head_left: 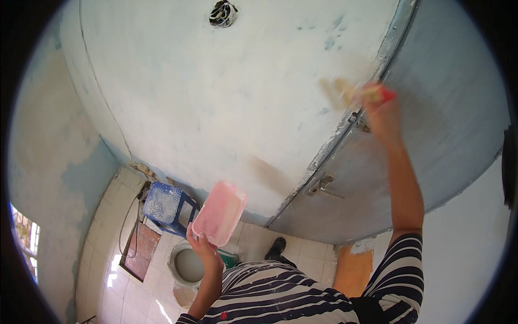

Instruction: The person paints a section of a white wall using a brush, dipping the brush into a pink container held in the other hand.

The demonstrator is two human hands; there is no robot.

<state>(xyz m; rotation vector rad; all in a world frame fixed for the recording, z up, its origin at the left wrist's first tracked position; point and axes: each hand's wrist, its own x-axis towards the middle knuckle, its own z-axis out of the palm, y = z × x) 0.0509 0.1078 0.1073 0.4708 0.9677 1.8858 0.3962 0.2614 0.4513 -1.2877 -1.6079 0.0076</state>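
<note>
My left hand (pixel 204 251) grips the lower edge of a shallow pink plastic tray (pixel 218 211), which is tilted and has whitish smears along its rim and inside. High at the right, my right hand (pixel 382 110) is closed round a motion-blurred tool with a red part and yellowish bristle-like strands, which looks like a paintbrush (pixel 372 94). The tool's pale end is close to the patchy white wall (pixel 216 97), beside the grey door's frame (pixel 353 117). Blur hides whether it touches the wall.
A blue stool (pixel 163 203) topped with bubble wrap stands by the wall's base. Below the tray is a bucket (pixel 172 264) of greyish-white liquid. The grey metal door (pixel 367 178) has a handle and latch. Wires poke from a wall hole (pixel 223 13). A cable hangs at left.
</note>
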